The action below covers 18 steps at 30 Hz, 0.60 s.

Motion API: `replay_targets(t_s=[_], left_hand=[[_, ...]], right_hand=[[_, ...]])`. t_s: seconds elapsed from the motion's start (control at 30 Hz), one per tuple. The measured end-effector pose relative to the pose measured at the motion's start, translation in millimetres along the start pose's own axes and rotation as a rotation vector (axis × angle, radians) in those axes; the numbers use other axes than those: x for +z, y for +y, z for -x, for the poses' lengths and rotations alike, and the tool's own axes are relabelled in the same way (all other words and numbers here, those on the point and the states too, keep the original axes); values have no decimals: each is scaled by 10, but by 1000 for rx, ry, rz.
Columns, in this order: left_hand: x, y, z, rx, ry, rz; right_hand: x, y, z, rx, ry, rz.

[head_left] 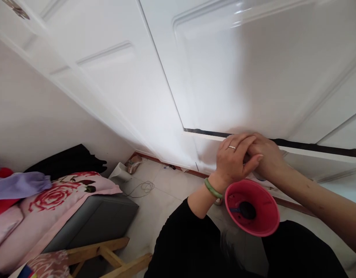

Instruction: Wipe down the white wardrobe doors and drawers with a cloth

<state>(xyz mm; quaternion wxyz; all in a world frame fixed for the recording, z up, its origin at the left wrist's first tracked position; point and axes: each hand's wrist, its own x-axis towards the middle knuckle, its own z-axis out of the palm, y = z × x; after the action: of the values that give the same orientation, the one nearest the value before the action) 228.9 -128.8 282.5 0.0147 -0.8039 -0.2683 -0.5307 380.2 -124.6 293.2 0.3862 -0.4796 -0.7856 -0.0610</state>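
Observation:
My left hand [234, 158] and my right hand [265, 156] are pressed together in front of the white wardrobe doors [238, 77], just below the dark gap under a door. The left hand wears a ring and a green bangle [212, 189] on its wrist. Its fingers curl over the right hand. Whatever lies between the two hands is hidden. Right below them sits a red plastic cup [253, 208] between my black-clad knees, with a dark round thing and a bit of blue at its bottom.
A grey upholstered bench [99, 220] at the left carries a pink rose-print quilt [56, 197], purple cloth and black cloth. A wooden frame [108, 255] lies in front of it. A white cable [143, 188] and scraps lie on the tiled floor by the wall.

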Motion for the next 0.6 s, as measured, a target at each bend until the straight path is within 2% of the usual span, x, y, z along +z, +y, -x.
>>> replay_targets(t_s=[0.1,0.17,0.3,0.37,0.47,0.53,0.6], left_hand=[[-222,-248,50,-64,22,-14],[-458,-522,96,-115,63,-62],[-959,-1085,175,-218,149,-148],[-1117,-1254,208,-252,179,-167],[-1114,-1250,244,-256,196,-189],[-946,-1080,243,-202,173,-165],[-699,-827,207,-117,129,-116]], right_hand=[[184,-271,-279,-150,-220,114],[423,-557,-567,-136,-306,119],[906,-1119,-1086,-99,-345,73],[1038,-1282,-1219,-117,-345,64],[1026,-1277,-1188,-132,-352,65],[880,-1115,-1017,-126,-353,81],[648,-879,-764,-94,-358,117]])
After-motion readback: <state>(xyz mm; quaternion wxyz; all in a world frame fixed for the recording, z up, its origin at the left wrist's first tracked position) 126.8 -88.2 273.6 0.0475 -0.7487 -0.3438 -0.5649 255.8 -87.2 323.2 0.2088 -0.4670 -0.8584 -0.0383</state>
